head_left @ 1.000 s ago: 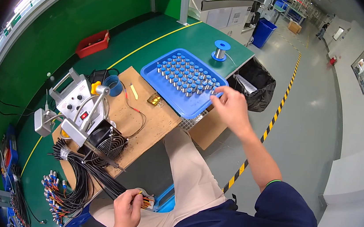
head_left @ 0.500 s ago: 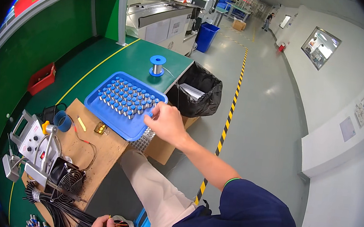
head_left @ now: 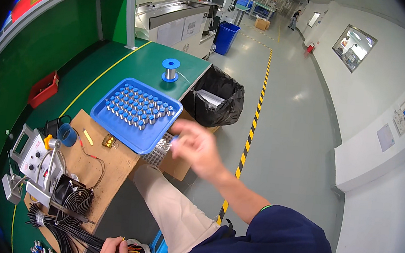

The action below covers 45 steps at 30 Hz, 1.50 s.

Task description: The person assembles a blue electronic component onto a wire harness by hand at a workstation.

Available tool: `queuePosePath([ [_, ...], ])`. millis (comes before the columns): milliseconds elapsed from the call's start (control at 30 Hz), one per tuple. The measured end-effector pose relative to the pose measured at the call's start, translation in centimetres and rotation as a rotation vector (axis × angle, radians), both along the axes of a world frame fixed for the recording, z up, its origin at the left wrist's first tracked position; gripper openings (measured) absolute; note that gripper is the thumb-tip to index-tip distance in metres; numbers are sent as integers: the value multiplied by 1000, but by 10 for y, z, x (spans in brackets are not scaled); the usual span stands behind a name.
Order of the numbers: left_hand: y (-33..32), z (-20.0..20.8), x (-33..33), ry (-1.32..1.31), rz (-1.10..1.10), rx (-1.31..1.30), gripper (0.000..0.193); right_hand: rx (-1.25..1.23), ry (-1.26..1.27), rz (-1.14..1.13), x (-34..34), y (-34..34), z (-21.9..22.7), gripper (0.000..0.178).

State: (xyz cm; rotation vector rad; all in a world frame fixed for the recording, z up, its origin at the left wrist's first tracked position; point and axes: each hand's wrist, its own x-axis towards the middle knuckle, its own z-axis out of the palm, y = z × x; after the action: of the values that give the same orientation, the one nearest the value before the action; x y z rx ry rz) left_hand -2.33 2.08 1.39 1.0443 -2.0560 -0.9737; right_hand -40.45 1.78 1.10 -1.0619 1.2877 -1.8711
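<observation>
My right hand (head_left: 197, 148), blurred by motion, is off the right edge of the blue tray (head_left: 127, 136). Its fingers pinch a small blue-capped metal cylinder (head_left: 175, 141), partly hidden by the thumb. Rows of similar metal cylinders with blue caps (head_left: 138, 106) stand upright in the tray. Low in the picture, my left hand (head_left: 113, 252) is closed, with a thin yellow wire tip (head_left: 123, 239) showing at its fingertips. Beside it lie loose orange and yellow wire ends (head_left: 134, 252).
A soldering station (head_left: 36, 156), a small fan (head_left: 74, 197) and black cables (head_left: 65, 233) crowd the bench's left. A solder spool (head_left: 170, 70) stands behind the tray. A black-lined bin (head_left: 220, 96) is beside the bench; a tray of metal parts (head_left: 156, 154) sits under the blue tray's edge.
My right hand has moved from above the tray's right edge to the right and nearer me, carrying the blue-capped cylinder. My left hand stays nearly still. The view has shifted slightly.
</observation>
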Motion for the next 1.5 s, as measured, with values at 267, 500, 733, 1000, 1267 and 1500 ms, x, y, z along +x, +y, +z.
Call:
queuePosePath([
  [267, -7, -8, -3, -27, -26, -26, 6, -779, -98, 345, -52, 65, 135, 98],
  [500, -5, -11, 0, -24, -22, 3, 8, -746, -26, 469, -47, 56, 121, 94],
  [733, -3, -18, 11, -43, 69, 202, 15, 157, -265, 629, 59, 23, -1, 26],
  [1000, -9, -33, 17, 134, 110, 313, 12, 125, -338, 742, 137, 8, -38, 32],
  [1267, -19, -17, 8, 185, 120, 330, 8, 388, 70, 674, 135, 3, -24, 35],
  [1500, -23, -14, 9, 94, 115, 144, 9, 364, 36, 716, 148, -3, -43, 29],
])
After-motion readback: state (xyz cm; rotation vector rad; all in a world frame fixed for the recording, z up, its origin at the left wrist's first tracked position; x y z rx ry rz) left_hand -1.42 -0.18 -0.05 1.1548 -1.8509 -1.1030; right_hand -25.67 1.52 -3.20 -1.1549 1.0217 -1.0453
